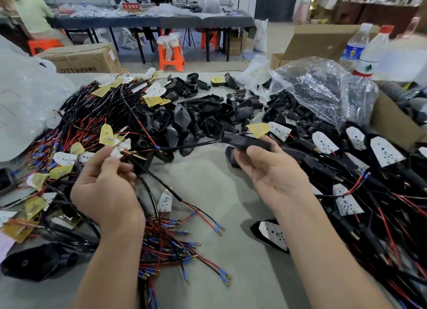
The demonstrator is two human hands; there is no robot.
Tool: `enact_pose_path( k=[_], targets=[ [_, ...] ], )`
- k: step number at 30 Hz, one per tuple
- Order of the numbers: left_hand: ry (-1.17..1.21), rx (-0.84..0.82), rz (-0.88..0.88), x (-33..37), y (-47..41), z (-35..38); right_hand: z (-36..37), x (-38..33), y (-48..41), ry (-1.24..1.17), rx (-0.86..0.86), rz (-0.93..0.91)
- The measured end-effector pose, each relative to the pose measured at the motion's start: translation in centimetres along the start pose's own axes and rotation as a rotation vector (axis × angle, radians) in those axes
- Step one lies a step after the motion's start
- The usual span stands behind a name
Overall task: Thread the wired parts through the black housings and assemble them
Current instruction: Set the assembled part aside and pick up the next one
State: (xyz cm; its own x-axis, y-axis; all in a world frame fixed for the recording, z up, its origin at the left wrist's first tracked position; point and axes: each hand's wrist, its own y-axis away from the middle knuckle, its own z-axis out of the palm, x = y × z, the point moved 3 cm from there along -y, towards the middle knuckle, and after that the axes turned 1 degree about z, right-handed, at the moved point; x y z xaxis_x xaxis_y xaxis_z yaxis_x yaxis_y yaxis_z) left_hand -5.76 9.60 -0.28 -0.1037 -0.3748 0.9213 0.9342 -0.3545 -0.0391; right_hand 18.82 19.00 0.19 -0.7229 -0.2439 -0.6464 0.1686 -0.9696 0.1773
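Observation:
My right hand [270, 170] grips a black housing [245, 141] with a yellow board [258, 129] showing at its far end. A black cable [191, 144] runs out of the housing leftward to my left hand [108, 183], which pinches the wire near a white board [120, 148]. Loose black housings [196, 114] are piled in the middle behind my hands. Wired boards with red and black leads [76, 128] are heaped on the left.
Assembled units with white boards [369, 160] pile up on the right. A clear plastic bag of housings [323, 86] and a cardboard box [392, 123] stand at back right, with two water bottles [367, 52]. People sit at a far table [147, 21].

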Motion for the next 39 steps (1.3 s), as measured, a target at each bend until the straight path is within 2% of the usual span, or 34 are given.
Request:
enact_pose_path(
  k=[3, 5, 7, 9, 11, 12, 13, 14, 17, 18, 20, 22, 24, 26, 28, 29, 31, 32, 34, 37, 39],
  targets=[
    [-0.058, 0.052, 0.006, 0.2, -0.5, -0.5, -0.1, -0.7, 0.3, -0.078, -0.144, 0.043],
    [-0.257, 0.057, 0.022, -0.2, -0.8, -0.8, 0.1, -1.0, 0.5, -0.102, -0.239, 0.069],
    [-0.635, 0.031, 0.185, -0.3, -0.5, -0.9, 0.2, -1.1, 0.7, -0.118, -0.308, 0.086],
    [-0.901, -0.039, 0.469, 0.1, 0.4, -0.3, 0.3, -1.3, 0.9, -0.099, -0.345, 0.096],
    [-0.939, -0.127, 0.709, 0.8, 2.2, 0.7, 0.3, -1.3, 1.0, -0.083, -0.368, 0.122],
    [-0.931, -0.208, 0.775, 1.0, 3.1, 1.3, 0.4, -1.3, 1.0, -0.087, -0.38, 0.151],
    [-0.913, -0.363, 0.775, 0.8, 3.9, 1.9, 0.4, -1.2, 1.1, -0.102, -0.393, 0.193],
    [-0.847, -0.602, 0.631, 0.4, 4.3, 2.5, 0.4, -1.1, 1.2, -0.121, -0.408, 0.238],
    [-0.469, -1.401, -0.326, -0.8, 6.3, 3.5, 0.5, -0.7, 1.3, -0.151, -0.425, 0.295],
    [-0.383, -1.624, -0.492, -0.8, 7.1, 3.4, 0.6, -0.5, 1.2, -0.165, -0.417, 0.294],
    [-0.15, -1.939, -0.677, -0.5, 7.9, 2.9, 0.6, -0.2, 1.1, -0.235, -0.408, 0.303],
    [0.043, -2.045, -0.759, -0.1, 7.7, 2.5, 0.8, 0.0, 1.1, -0.305, -0.409, 0.307],
    [0.059, -1.992, -0.729, -0.4, 7.0, 2.3, 1.1, 0.2, 1.2, -0.333, -0.416, 0.31],
    [0.0, -1.836, -0.67, -0.9, 6.5, 2.6, 1.3, 0.4, 1.3, -0.383, -0.414, 0.328],
    [-0.042, -1.585, -0.598, -1.3, 6.5, 3.4, 1.5, 0.7, 1.5, -0.469, -0.416, 0.392],
    [-0.038, -1.408, -0.558, -1.6, 6.5, 3.9, 1.6, 1.0, 1.6, -0.499, -0.421, 0.425],
    [0.013, -1.07, -0.48, -2.2, 6.3, 4.6, 1.9, 1.5, 1.8, -0.505, -0.419, 0.479],
    [0.021, -0.96, -0.425, -2.3, 6.2, 4.8, 2.1, 1.8, 1.9, -0.489, -0.413, 0.509],
    [-0.002, -0.891, -0.301, -2.4, 6.0, 4.9, 2.5, 2.7, 2.0, -0.415, -0.4, 0.577],
    [-0.001, -0.985, -0.181, -1.8, 6.0, 5.0, 2.8, 3.7, 2.3, -0.294, -0.386, 0.657],
    [0.005, -1.033, -0.168, -1.7, 6.0, 5.1, 2.8, 3.7, 2.5, -0.213, -0.382, 0.673]
  ],
)
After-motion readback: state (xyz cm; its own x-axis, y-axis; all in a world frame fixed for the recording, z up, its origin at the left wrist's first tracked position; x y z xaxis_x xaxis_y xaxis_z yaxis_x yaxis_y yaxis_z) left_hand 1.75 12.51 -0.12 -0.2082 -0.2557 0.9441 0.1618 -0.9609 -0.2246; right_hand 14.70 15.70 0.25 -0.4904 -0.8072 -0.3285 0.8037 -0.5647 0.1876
